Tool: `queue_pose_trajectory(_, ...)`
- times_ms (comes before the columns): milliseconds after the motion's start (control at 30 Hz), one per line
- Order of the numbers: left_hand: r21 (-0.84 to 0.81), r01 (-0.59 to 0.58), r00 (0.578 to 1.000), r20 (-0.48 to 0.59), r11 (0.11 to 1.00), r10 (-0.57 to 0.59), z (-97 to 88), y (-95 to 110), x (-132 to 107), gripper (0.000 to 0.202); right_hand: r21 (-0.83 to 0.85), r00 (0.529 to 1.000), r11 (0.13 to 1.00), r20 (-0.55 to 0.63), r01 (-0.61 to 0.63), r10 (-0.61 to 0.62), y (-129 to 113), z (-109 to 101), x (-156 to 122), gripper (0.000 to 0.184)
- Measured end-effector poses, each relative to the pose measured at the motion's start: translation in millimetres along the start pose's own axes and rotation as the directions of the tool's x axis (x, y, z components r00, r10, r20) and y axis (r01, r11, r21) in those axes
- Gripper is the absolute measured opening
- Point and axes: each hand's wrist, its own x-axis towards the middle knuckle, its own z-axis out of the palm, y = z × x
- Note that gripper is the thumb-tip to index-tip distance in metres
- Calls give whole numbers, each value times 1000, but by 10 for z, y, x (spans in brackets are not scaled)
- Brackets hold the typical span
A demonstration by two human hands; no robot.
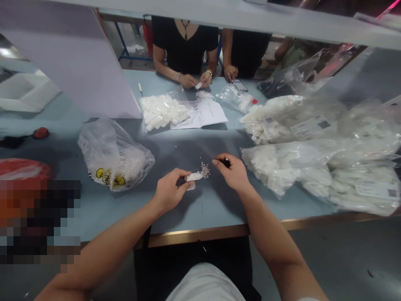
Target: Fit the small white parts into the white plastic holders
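Observation:
Between the thumb and fingers of my left hand is a small white plastic case, with a flap-like part hanging below it. A little heap of tiny pale pieces lies on the table just past the case's right end. My right hand hovers to the right of that heap, thumb and forefinger pinched together. Whatever sits in that pinch, if anything, is too small to make out.
A clear bag with yellow print lies to the left. Bags of white parts fill the right side. Across the table, a person's hands hold a white piece near papers and another bag. A shelf crosses overhead.

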Motion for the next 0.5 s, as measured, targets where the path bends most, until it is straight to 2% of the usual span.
queue_pose_trajectory(67, -14, 51, 999, -7, 999, -51, -2, -15, 7, 20, -118, 999, 992, 21, 46, -43, 101, -63, 51, 13)
queue_pose_trajectory(167, -31, 88, 996, -5, 996, -88, 5, -27, 12, 20, -272, 979, 953, 189, 131, -81, 222, -82, 98, 8)
queue_pose_trajectory(267, -32, 87, 996, 3, 996, -87, 12, -23, 13, 19, -358, 946, 914, 316, 194, -77, 275, -12, 104, 9)
queue_pose_trajectory(367, -35, 79, 997, 6, 996, -79, 11, -10, 12, 20, -445, 934, 868, 352, 220, -57, 270, 93, 87, 13)
queue_pose_trajectory(500, -36, 78, 997, 15, 996, -77, 3, 6, 12, 20, -611, 934, 757, 357, 230, 5, 210, 177, 64, 17)
